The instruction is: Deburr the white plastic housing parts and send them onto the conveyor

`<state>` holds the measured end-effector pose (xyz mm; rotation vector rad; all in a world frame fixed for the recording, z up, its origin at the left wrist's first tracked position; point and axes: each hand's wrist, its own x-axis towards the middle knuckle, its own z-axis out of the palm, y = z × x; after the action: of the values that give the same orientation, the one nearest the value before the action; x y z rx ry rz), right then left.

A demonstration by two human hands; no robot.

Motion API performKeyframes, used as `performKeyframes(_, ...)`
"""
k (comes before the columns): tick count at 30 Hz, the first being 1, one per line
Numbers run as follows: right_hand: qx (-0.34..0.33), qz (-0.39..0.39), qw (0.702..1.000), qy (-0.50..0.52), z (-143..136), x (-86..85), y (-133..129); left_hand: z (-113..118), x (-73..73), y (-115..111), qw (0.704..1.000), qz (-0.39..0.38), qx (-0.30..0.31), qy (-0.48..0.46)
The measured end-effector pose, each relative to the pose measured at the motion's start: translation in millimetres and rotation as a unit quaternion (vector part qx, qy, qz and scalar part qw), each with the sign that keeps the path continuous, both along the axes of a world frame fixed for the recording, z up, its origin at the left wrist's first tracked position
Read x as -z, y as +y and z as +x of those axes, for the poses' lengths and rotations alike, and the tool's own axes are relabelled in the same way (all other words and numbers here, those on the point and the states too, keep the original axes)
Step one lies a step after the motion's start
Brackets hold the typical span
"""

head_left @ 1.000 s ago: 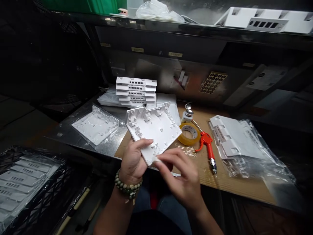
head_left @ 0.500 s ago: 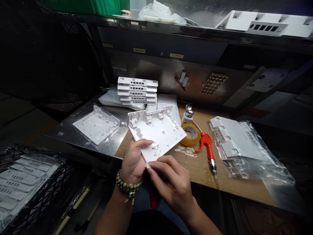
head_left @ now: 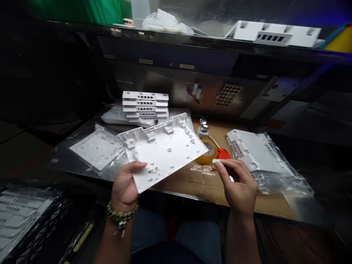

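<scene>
A white plastic housing [head_left: 165, 152] is tilted in the air with its ribbed inner side up. My left hand [head_left: 128, 183] grips its lower left corner, thumb on the inner face. Apart from the housing, to its right, my right hand [head_left: 239, 183] pinches a small white piece [head_left: 216, 161] between thumb and fingertips; it looks like cloth or paper. Just beyond that hand lie a red air gun [head_left: 224, 153], partly hidden by the fingers, a yellow tape roll [head_left: 206, 156] and a bottle with a metal top [head_left: 204, 129].
Stacked white housings [head_left: 145, 106] stand at the back. A bagged housing [head_left: 96, 148] lies left, others [head_left: 255, 150] right on the cardboard [head_left: 178, 187]. A crate with bagged parts [head_left: 22, 209] is lower left. A metal shelf [head_left: 165, 36] crosses above.
My right hand has moved away from the housing's corner to the right, with the small white piece. The housing has shifted left and turned slightly in my left hand. The camera view has shifted.
</scene>
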<state>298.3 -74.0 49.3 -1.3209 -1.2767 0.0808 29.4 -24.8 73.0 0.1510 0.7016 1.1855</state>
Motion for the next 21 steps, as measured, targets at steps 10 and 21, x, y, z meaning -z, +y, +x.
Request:
performKeyframes(10, -0.026, -0.002, 0.999, -0.032, -5, -5.7, 6, -26, 18.0, -11, 0.996, 0.074, -0.023, 0.049)
performKeyframes(21, -0.018, 0.005, 0.998, -0.056, 5, 1.8, 6, -40, 34.7, -14, 0.995, 0.09, 0.002, 0.045)
